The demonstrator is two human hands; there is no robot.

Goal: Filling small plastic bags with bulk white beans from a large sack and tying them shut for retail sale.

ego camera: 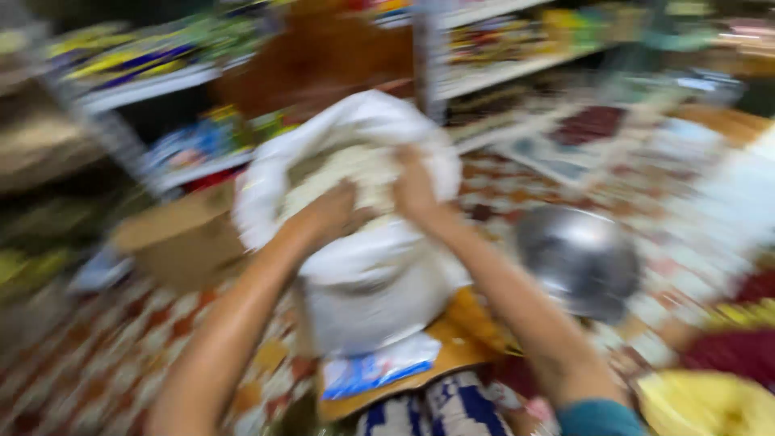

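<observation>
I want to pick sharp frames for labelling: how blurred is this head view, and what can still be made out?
Head view: heavy motion blur smears everything, worst at the edges; shelves are only colour streaks. Both hands, left hand and right hand, read as shapes at the mouth of a white sack, fingers indistinct. The metal bowl shows a soft highlight, no harsh glare. Lighting is warm and even.

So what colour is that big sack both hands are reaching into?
The sack is white, seen in the head view.

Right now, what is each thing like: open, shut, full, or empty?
White sack: open at the top, filled with pale grains.
Left hand: reaching inside the sack's mouth.
Right hand: reaching inside the sack's mouth.
Metal bowl: too blurred to tell.
Cardboard box: looks open.
</observation>
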